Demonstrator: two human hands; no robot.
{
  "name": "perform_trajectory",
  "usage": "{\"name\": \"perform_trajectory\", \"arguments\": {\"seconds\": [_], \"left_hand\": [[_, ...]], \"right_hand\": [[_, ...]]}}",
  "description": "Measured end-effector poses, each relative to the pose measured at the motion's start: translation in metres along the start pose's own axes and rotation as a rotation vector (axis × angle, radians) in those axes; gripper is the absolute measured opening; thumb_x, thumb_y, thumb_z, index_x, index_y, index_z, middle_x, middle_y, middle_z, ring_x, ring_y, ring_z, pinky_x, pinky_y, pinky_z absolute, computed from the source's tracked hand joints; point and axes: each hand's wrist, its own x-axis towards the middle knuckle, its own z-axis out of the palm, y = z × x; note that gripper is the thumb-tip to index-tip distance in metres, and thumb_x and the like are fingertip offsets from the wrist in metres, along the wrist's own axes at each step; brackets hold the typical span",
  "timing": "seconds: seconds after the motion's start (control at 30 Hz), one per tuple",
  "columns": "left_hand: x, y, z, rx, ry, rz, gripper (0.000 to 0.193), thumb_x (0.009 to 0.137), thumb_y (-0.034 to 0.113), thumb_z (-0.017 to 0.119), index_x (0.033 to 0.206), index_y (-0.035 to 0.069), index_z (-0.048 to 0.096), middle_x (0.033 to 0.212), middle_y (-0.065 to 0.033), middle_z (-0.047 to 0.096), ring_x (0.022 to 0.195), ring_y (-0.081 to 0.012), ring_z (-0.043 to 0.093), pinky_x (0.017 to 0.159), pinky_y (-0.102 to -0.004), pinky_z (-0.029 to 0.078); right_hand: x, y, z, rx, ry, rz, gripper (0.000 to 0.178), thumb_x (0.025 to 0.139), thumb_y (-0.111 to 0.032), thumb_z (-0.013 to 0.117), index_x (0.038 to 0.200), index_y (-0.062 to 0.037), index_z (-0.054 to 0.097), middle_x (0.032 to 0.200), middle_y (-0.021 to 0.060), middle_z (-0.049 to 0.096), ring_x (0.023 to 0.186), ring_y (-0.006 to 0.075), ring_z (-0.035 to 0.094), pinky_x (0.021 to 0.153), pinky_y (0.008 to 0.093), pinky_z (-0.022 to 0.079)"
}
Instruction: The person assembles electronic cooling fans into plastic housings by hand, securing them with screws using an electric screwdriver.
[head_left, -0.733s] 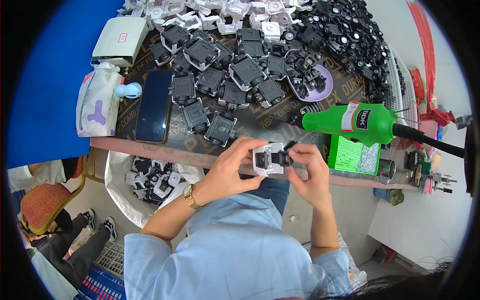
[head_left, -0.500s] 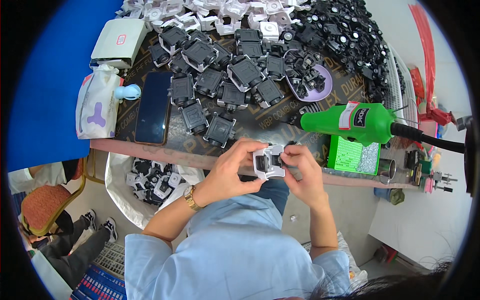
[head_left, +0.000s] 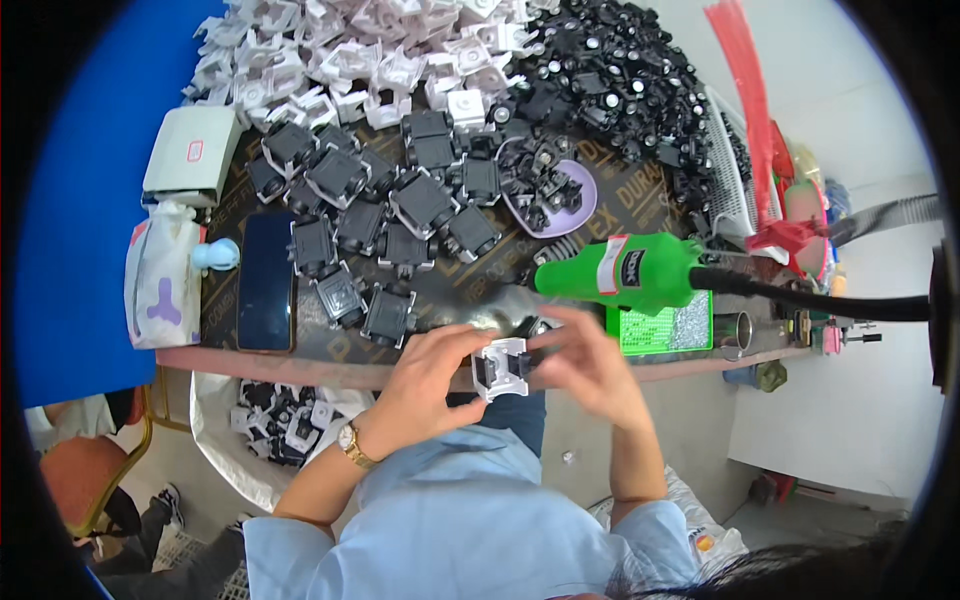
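Note:
My left hand [head_left: 425, 380] grips a white plastic housing [head_left: 512, 388] with black pieces fitted in it, held just over the table's front edge. Fingers and thumb close round its left side. Beside its right side is my right hand [head_left: 590, 368], smeared by motion, so its fingers cannot be read clearly. A small dark part [head_left: 533, 326] shows by the right fingertips; whether they touch it I cannot tell. Beyond my hands lie several black square units in white frames [head_left: 388, 314] on the dark printed tabletop [head_left: 450, 305].
A green power screwdriver [head_left: 630, 272] with a black cable hangs at the right, above a green tray of screws [head_left: 660, 330]. Behind are a purple bowl of black parts [head_left: 578, 205], white housings [head_left: 330, 50] and black parts [head_left: 620, 90]. A phone [head_left: 266, 285] lies left; a white sack [head_left: 235, 440] stands below.
The whole view has shifted, bringing more of the far piles into sight. My right hand has come off the white housing and moved slightly away; my left hand still holds it, now turned.

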Motion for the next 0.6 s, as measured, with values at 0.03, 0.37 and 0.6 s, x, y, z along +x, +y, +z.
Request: {"name": "perform_trajectory", "arguments": {"seconds": [0.03,0.37,0.6], "left_hand": [[0.000,-0.003,0.002,0.053,0.003,-0.019,0.070,0.070,0.014,0.081,0.134,0.005,0.053,0.134,-0.0095,0.061,0.121,-0.0312,0.058,0.100,-0.0425,0.044],[-0.001,-0.018,0.022,0.111,0.091,-0.045,0.076,0.072,0.012,0.081,0.137,-0.003,0.045,0.140,-0.0193,0.056,0.120,-0.0363,0.058,0.100,-0.0430,0.049],[-0.006,-0.021,0.022,0.108,0.120,0.004,0.073,0.071,0.011,0.082,0.133,-0.003,0.047,0.141,-0.0175,0.057,0.117,-0.0369,0.059,0.099,-0.0425,0.049]], "right_hand": [[0.008,0.016,-0.021,-0.264,0.133,-0.081,0.043,0.092,-0.001,0.065,0.133,0.0012,0.055,0.105,0.0107,0.070,0.085,0.0161,0.070,0.075,0.0314,0.057],[0.259,0.049,-0.175,-0.525,0.564,-0.211,0.050,0.084,-0.037,0.078,0.111,0.0022,0.064,0.088,0.0148,0.070,0.081,0.0253,0.068,0.074,0.0364,0.054],[0.319,0.030,-0.132,-0.582,0.554,-0.456,0.044,0.079,-0.033,0.082,0.110,-0.0051,0.068,0.101,0.0167,0.062,0.097,0.0312,0.062,0.087,0.0400,0.051]]}}
